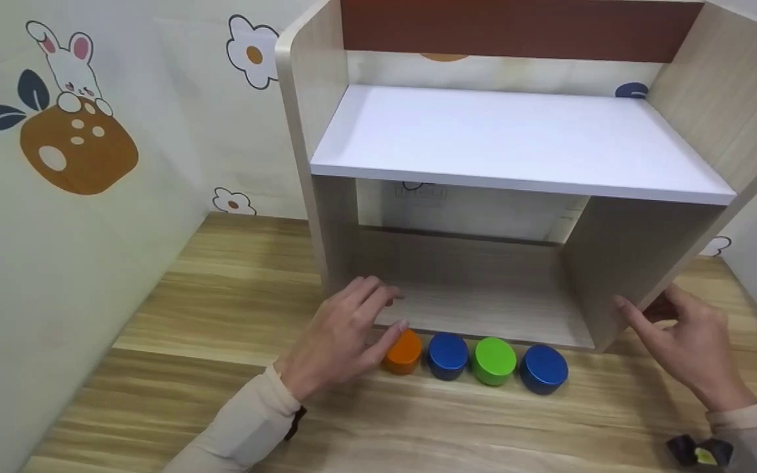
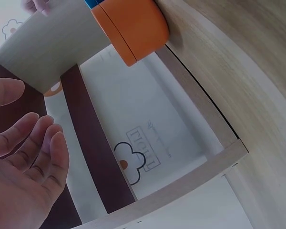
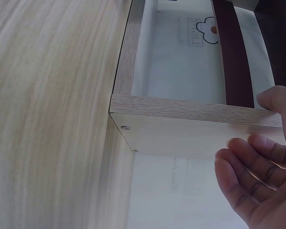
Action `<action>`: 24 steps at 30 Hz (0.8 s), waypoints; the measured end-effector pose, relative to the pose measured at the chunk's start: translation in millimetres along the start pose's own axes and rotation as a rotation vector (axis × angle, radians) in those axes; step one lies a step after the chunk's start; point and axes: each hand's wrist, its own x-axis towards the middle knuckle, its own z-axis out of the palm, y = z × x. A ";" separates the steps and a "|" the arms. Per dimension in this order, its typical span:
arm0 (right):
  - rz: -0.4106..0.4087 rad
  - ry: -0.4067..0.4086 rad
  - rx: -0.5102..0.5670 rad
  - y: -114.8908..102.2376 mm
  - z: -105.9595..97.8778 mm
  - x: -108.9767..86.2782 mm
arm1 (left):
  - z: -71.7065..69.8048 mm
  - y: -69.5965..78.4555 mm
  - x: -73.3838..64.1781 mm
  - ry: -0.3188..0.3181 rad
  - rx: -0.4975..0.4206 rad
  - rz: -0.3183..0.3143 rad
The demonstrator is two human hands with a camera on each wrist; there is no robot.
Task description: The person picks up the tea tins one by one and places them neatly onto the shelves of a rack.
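A wood-grain desktop shelf unit (image 1: 483, 282) with a white middle board (image 1: 516, 138) stands upright on the wooden table. In front of it sits a row of small round lidded tins: orange (image 1: 405, 353), blue (image 1: 447, 357), green (image 1: 494, 361) and another blue (image 1: 544, 369). My left hand (image 1: 352, 332) hovers with loosely bent fingers by the orange tin, its thumb overlapping the tin in the head view. The left wrist view shows nothing in its palm. My right hand (image 1: 690, 338) straddles the front edge of the right side panel (image 3: 195, 110), thumb at the edge, relaxed fingers outside.
Patterned wall (image 1: 175, 98) closes in behind and at the left, with another wall at the right. A dark red-brown board (image 1: 523, 29) spans the top back of the unit. The wooden table (image 1: 221, 289) extends left of it and in front.
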 end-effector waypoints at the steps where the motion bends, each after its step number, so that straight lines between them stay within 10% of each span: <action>1: -0.008 0.007 -0.001 0.6 0.1 -0.1 | 0.1 0.0 0.1 0.002 -0.002 0.000; 24: 0.002 0.010 0.000 3.7 1.3 -0.5 | -1.6 -13.7 -2.8 -0.066 0.072 -0.093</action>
